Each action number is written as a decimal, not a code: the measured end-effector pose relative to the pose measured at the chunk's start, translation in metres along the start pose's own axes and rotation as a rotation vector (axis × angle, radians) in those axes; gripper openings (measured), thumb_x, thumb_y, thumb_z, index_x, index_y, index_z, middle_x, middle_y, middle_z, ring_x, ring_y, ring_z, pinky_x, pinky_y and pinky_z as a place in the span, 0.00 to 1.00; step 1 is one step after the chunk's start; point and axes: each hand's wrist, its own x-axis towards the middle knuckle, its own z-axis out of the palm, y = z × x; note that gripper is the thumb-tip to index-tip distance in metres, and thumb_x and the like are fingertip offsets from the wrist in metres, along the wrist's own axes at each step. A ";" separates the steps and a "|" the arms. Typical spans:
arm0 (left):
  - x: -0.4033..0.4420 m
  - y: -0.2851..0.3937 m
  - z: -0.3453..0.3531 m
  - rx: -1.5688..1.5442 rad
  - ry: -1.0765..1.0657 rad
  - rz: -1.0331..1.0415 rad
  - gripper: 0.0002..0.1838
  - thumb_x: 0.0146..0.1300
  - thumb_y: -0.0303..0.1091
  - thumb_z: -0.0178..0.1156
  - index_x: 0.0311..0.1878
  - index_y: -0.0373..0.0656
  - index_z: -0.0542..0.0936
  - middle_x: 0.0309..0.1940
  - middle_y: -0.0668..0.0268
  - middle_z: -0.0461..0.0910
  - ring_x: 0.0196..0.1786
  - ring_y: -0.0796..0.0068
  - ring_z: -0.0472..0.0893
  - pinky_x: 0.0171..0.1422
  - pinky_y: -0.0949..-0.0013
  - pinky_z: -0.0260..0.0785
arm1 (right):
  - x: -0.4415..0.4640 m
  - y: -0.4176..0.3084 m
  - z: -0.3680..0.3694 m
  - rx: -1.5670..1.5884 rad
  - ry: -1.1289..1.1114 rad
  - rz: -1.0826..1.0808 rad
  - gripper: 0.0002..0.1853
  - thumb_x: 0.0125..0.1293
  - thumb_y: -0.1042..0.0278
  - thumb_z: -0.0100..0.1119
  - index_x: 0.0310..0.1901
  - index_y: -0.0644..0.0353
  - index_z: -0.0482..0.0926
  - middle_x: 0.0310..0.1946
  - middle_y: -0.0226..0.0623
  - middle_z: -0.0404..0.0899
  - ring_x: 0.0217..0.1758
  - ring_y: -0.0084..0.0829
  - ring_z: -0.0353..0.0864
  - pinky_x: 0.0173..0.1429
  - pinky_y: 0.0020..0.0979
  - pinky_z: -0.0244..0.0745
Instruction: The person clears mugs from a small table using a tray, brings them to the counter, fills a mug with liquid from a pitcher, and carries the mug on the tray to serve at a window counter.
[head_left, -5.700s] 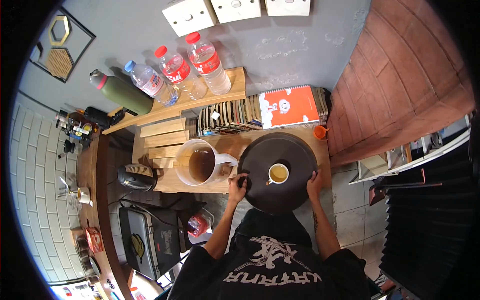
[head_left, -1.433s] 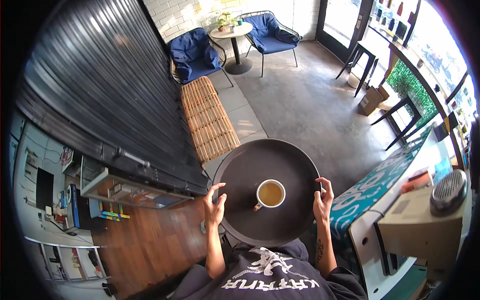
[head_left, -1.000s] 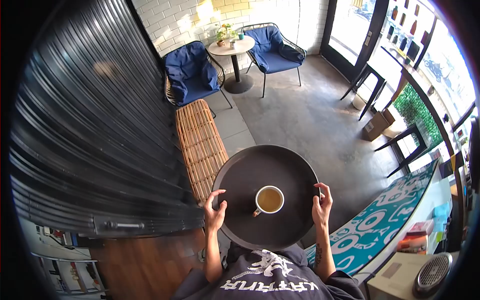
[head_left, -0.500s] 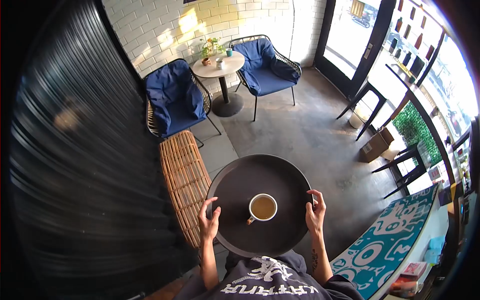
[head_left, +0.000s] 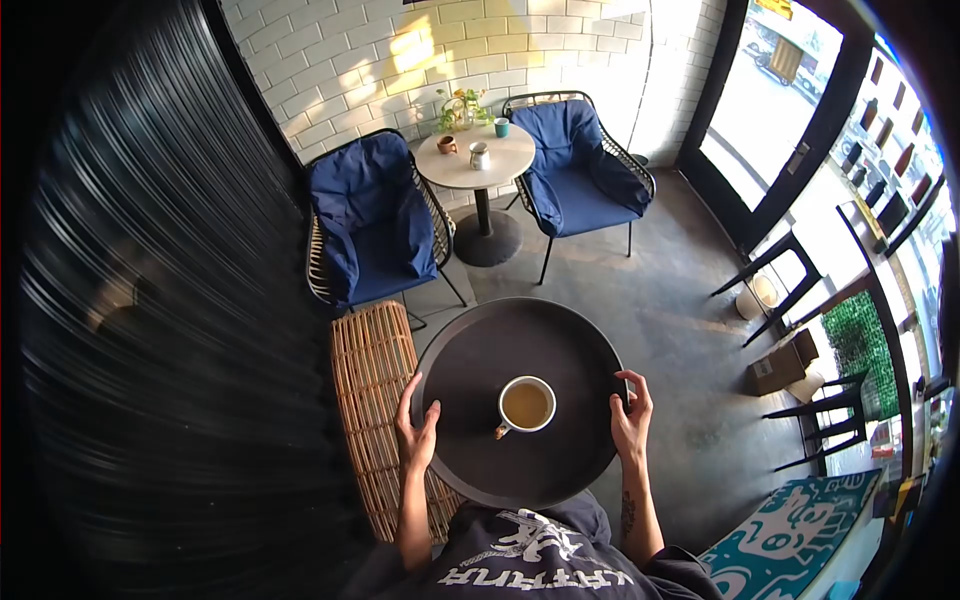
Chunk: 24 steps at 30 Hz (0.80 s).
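Observation:
A round dark tray [head_left: 470,350] is held level in front of my body. My left hand [head_left: 418,425] grips its left rim, thumb over the edge and fingers along the outside. On the opposite rim my right hand [head_left: 630,415] is closed in the same way. A light-coloured cup [head_left: 527,404] stands upright on the tray, slightly right of its middle and towards me. Brownish liquid fills much of the cup, and its handle points to the lower left. Neither hand touches the cup.
Ahead stands a small round table [head_left: 450,172] with a plant [head_left: 462,108], a teal cup [head_left: 501,127], a brown cup [head_left: 447,145] and a whitish jug [head_left: 479,155]. Blue-cushioned chairs [head_left: 375,220] flank it. A rattan bench [head_left: 372,400] is left; stools [head_left: 785,285] and a cardboard box [head_left: 783,365] are right.
The table and chairs appear nearer and further right in view, while the patterned counter at right has slid lower. Both hands keep their hold on the tray, and the cup stays in place on it.

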 end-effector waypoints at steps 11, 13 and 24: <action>0.178 -0.030 0.070 -0.016 0.109 -0.050 0.29 0.65 0.26 0.60 0.69 0.42 0.67 0.69 0.56 0.67 0.72 0.62 0.64 0.68 0.64 0.65 | 0.212 0.020 0.064 0.017 -0.134 0.074 0.18 0.60 0.85 0.49 0.53 0.62 0.73 0.30 0.28 0.78 0.27 0.13 0.69 0.29 0.19 0.62; 0.214 -0.024 0.083 -0.049 0.110 -0.115 0.30 0.64 0.26 0.61 0.70 0.42 0.67 0.70 0.56 0.66 0.74 0.61 0.62 0.71 0.62 0.62 | 0.255 0.018 0.074 0.015 -0.148 0.120 0.18 0.60 0.84 0.49 0.53 0.62 0.74 0.35 0.31 0.79 0.27 0.14 0.70 0.30 0.20 0.63; 0.379 -0.039 0.140 -0.041 0.231 -0.083 0.29 0.62 0.22 0.58 0.68 0.39 0.68 0.68 0.55 0.68 0.73 0.60 0.62 0.77 0.58 0.51 | 0.439 0.032 0.142 -0.071 -0.169 -0.087 0.19 0.61 0.83 0.50 0.54 0.60 0.74 0.24 0.22 0.70 0.22 0.11 0.59 0.26 0.20 0.51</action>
